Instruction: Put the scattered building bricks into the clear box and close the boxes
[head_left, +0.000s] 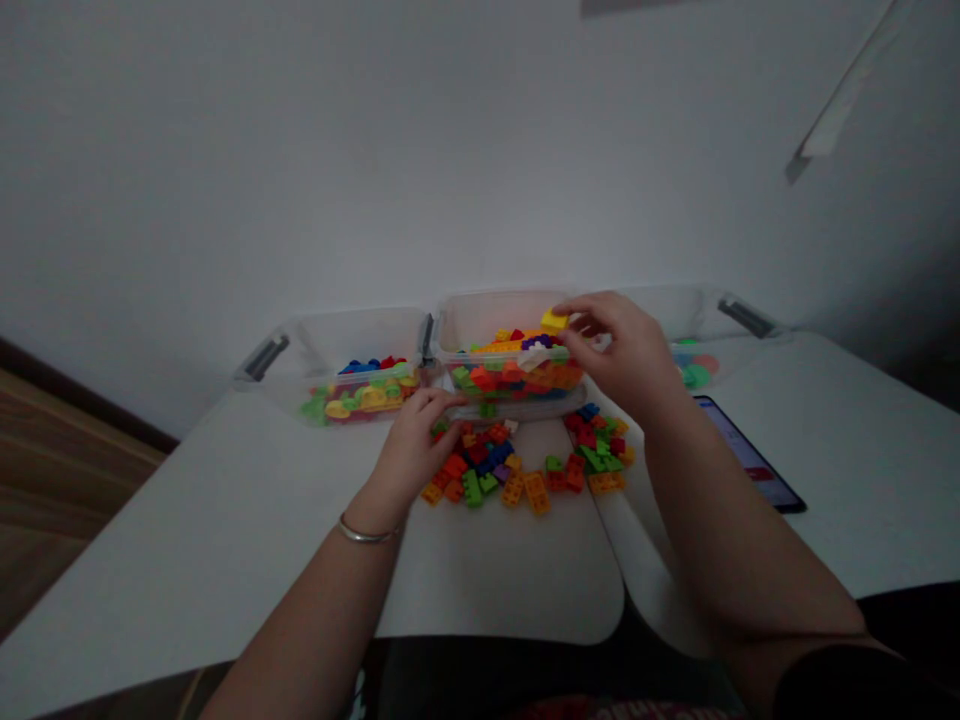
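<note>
Over the middle bin: yellow brick in the right fingers

Head-camera log, one frame, read from my remote station; the light is dim. The right hand (622,350) hangs above the right end of the middle clear plastic bin (502,318), with its fingers (581,325) closed on a yellow brick (555,321). I read this as a fingertip pinch at one end of the brick. The brick sits just above the heap and near the bin's back wall.

The left hand (409,450) lies low at the bin's front edge, its curled fingers (442,402) touching or just beside that edge. I cannot tell whether they grip anything. A metal bracelet (367,532) circles the left wrist.

The middle bin is packed with orange, red, green and purple bricks. Loose bricks (487,470) in orange, red, green, blue and purple lie scattered on the white desk (225,520) in front of it, right under the left hand. To my left, a second clear bin (330,345) holds blue, red, green and yellow pieces. To my right, a third clear bin (697,312) holds round green and pink pieces. Both have grey handles. A tablet (750,455) lies on the desk near the right forearm; its lit screen shows a red bar, and its writing is too blurred to read.
</note>
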